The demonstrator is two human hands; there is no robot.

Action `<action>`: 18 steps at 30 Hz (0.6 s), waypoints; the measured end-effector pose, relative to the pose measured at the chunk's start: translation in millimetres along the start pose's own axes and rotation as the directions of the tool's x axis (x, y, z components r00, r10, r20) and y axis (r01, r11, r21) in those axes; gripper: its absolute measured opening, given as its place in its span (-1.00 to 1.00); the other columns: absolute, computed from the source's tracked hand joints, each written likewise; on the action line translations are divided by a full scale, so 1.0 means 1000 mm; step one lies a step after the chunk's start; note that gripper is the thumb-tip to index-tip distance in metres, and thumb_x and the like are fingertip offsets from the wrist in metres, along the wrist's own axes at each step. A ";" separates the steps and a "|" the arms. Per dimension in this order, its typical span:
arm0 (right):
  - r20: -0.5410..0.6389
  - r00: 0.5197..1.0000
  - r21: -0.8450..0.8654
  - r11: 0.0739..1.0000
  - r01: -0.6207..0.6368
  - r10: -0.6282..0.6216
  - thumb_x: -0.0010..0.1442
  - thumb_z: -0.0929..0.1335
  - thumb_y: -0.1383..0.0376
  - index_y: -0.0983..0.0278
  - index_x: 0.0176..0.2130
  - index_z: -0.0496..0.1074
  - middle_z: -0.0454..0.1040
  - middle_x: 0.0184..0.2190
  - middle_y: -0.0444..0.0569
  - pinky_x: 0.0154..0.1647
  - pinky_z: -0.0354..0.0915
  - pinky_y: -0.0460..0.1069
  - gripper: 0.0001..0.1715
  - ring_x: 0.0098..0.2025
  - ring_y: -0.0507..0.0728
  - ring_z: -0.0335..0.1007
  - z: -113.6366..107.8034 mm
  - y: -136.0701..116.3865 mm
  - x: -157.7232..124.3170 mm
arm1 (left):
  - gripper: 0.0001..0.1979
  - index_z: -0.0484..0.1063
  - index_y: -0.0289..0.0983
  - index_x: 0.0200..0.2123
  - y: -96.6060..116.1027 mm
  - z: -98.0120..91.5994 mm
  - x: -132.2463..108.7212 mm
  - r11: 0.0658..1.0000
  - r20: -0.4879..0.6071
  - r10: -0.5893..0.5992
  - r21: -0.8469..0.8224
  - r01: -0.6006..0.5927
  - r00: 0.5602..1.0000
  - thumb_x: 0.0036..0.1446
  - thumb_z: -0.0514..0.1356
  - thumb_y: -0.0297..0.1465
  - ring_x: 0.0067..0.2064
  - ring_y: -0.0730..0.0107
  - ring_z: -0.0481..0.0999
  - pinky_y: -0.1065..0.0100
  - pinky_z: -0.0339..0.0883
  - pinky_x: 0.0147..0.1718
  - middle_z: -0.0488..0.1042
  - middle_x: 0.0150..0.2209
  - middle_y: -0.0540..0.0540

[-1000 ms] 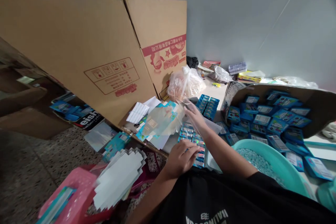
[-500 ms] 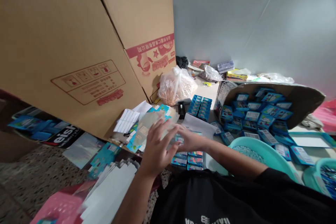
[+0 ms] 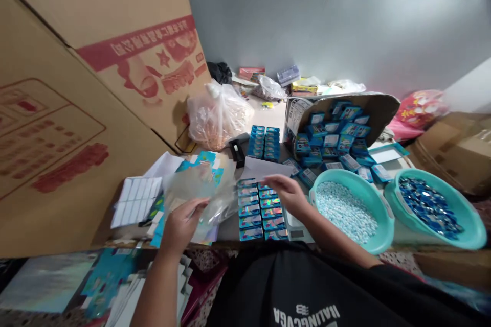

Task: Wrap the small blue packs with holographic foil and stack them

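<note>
My left hand point(image 3: 183, 226) is closed in a pinch on the near edge of a clear plastic bag point(image 3: 224, 204), which spreads over printed blue cardboard sheets point(image 3: 210, 163). My right hand point(image 3: 287, 193) is open, its fingers stretched leftward over two columns of small blue boxes point(image 3: 250, 210). Its fingertips are near the far end of the right column; whether they touch a box I cannot tell. Partly behind my right forearm lies a small pale scale-like device point(image 3: 297, 235). A white sheet point(image 3: 264, 167) lies just beyond the columns.
A turquoise basin point(image 3: 347, 209) of pale pellets and another basin point(image 3: 433, 209) of blue shiny packets stand at right. Behind them, a tipped carton point(image 3: 383, 112) holds many blue boxes. A large cardboard box point(image 3: 153, 10) rises at left, beside a knotted plastic bag point(image 3: 218, 117).
My hands, close together over the plastic before, have parted: the right moved right over the blue boxes, the left pinches the clear bag. My view has swung right, showing both basins more fully.
</note>
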State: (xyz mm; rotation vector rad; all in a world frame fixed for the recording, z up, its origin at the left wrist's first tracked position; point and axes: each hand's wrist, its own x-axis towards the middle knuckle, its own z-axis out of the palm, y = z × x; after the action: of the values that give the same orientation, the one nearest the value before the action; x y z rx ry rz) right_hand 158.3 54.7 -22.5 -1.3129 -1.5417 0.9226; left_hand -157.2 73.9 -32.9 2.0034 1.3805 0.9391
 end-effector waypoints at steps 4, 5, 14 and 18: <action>-0.307 0.938 -0.129 0.970 -0.208 0.160 0.21 0.25 0.30 0.26 -0.12 0.45 0.55 -0.29 0.05 -0.12 0.46 0.13 -0.72 -0.24 0.18 0.53 -0.009 0.065 -0.083 | -0.70 0.60 -0.21 -0.23 -0.023 -0.009 -0.018 0.992 -0.130 -0.106 0.049 0.113 0.986 0.21 0.15 -0.17 -0.11 0.25 0.60 0.29 0.44 -0.06 0.64 -0.20 -0.07; -0.264 0.939 -0.107 0.961 -0.254 0.219 0.20 0.24 0.30 0.26 -0.07 0.42 0.54 -0.30 0.05 -0.19 0.48 0.11 -0.68 -0.31 0.16 0.54 -0.004 0.083 -0.107 | -0.70 0.60 -0.22 -0.23 -0.025 -0.009 -0.019 0.988 -0.174 -0.131 0.055 0.142 0.976 0.21 0.16 -0.16 -0.10 0.24 0.60 0.27 0.44 -0.05 0.63 -0.20 -0.08; -0.203 0.957 -0.169 0.955 -0.243 0.207 -0.05 0.44 0.18 0.27 0.22 0.19 0.31 0.17 0.21 0.21 0.22 0.29 -0.12 0.23 0.40 0.24 0.066 0.141 -0.201 | -0.74 0.59 -0.25 -0.21 -0.015 -0.012 -0.014 0.983 -0.348 -0.126 0.085 0.165 0.929 0.23 0.17 -0.24 -0.09 0.21 0.60 0.17 0.44 0.00 0.63 -0.20 -0.08; -0.379 0.857 -0.161 0.888 -0.432 0.348 -0.12 0.50 0.12 0.20 0.29 0.01 0.33 0.16 0.16 0.14 0.28 0.29 0.11 0.18 0.41 0.30 0.098 0.134 -0.190 | -0.78 0.57 -0.20 -0.17 -0.015 -0.013 -0.019 0.987 -0.300 -0.081 0.110 0.119 0.951 0.24 0.15 -0.28 -0.06 0.19 0.58 0.13 0.43 0.02 0.62 -0.16 -0.03</action>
State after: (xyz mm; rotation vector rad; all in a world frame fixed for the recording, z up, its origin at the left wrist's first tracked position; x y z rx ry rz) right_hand 119.2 -110.6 -209.3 -1.9067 -1.1559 0.7092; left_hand -180.4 62.2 -41.0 1.9180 1.7253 1.1658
